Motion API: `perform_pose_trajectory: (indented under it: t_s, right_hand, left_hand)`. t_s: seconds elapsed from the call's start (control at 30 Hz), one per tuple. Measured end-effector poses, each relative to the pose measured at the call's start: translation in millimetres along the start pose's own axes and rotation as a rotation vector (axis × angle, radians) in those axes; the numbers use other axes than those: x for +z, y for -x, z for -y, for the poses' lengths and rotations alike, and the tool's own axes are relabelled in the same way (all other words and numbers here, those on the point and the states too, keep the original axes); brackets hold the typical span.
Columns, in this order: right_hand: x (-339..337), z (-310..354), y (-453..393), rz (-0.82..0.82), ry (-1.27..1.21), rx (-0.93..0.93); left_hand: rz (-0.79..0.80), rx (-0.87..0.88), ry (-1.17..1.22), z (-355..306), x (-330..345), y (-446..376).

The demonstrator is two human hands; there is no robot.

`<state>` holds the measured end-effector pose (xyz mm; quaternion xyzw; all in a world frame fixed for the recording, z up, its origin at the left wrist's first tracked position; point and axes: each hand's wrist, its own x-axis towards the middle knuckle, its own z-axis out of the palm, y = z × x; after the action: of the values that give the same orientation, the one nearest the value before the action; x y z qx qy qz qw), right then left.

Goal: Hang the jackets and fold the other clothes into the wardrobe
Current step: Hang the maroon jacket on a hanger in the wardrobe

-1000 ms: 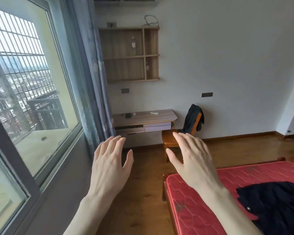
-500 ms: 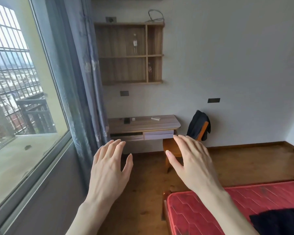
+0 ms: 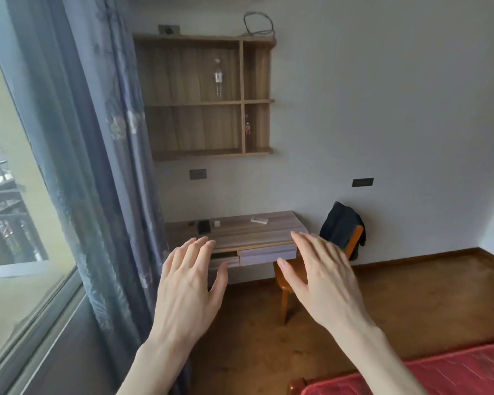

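Observation:
A dark jacket [image 3: 341, 228] hangs over the back of an orange wooden chair [image 3: 290, 277] against the far wall, right of the desk. My left hand [image 3: 190, 286] and my right hand [image 3: 322, 276] are raised in front of me, backs up, fingers straight and spread, holding nothing. Both are well short of the jacket. No wardrobe is in view.
A wall-mounted desk [image 3: 240, 232] with drawers carries small items. Above it a wooden wall shelf [image 3: 203, 98] holds a bottle. A blue curtain [image 3: 97, 166] and a window [image 3: 12, 195] fill the left. The corner of a red mattress [image 3: 411, 374] shows at the bottom right on the wooden floor [image 3: 411, 295].
The view has turned right and upward, closer to the desk and chair. The dark clothes on the mattress have slid out of view. Both hands stay open and raised.

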<state>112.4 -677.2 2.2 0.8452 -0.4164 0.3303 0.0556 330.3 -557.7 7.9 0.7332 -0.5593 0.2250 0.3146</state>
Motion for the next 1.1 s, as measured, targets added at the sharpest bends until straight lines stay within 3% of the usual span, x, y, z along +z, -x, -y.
perform_pose_trajectory:
  t_s: [0.53,1.1]
  right_hand:
    - [139,-43,-146,-0.033,0.052,0.087]
    - [286,-162,-338,-0.019,0.131,0.179]
  left_hand:
    - [0.059,0.097,0.093,75,162,-154]
    - [0.068,0.245,0.123,100,375,-367]
